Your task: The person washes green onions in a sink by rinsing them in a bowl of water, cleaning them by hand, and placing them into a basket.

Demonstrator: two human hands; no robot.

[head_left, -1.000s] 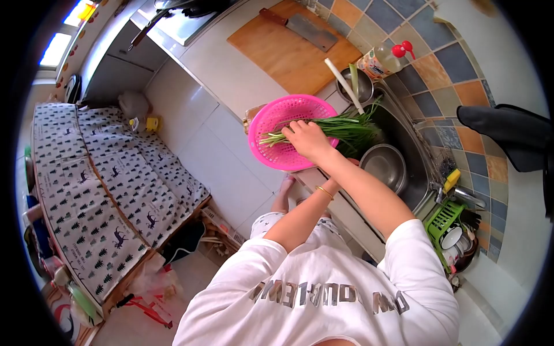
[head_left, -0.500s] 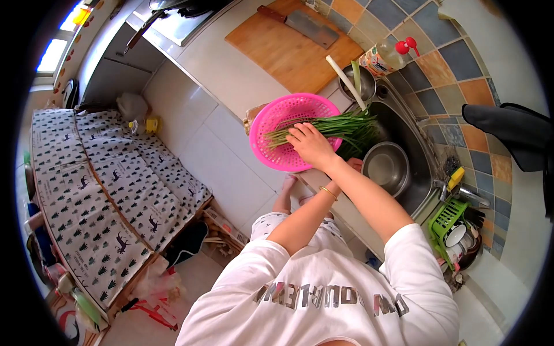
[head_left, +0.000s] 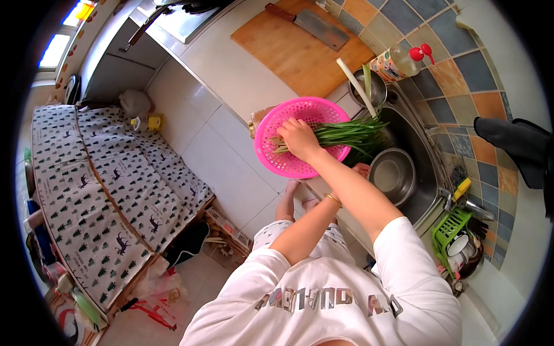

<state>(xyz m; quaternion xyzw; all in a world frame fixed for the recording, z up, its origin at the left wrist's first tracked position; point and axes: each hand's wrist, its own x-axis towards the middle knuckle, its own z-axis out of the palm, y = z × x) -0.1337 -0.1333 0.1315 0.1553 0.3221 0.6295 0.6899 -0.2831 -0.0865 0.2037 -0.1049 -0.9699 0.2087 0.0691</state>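
Observation:
My right hand is closed around the pale stem ends of a bunch of long green leaves, over a pink perforated basket. The leaves run rightward across the basket rim toward the sink. My arms cross, with the right forearm above the left. My left hand shows only in part beyond that forearm, at the sink's near edge beside a metal bowl. Its fingers are mostly hidden. A smaller metal bowl holds a white stalk and a green piece.
A cleaver lies on a wooden cutting board beyond the basket. A bottle with a red pump stands by the tiled wall. Right of the sink is a green rack with dishes. A patterned cloth covers a surface at left.
My right hand has moved leftward along the bunch to its stem ends, and its fingers are more curled. The whole view has shifted slightly.

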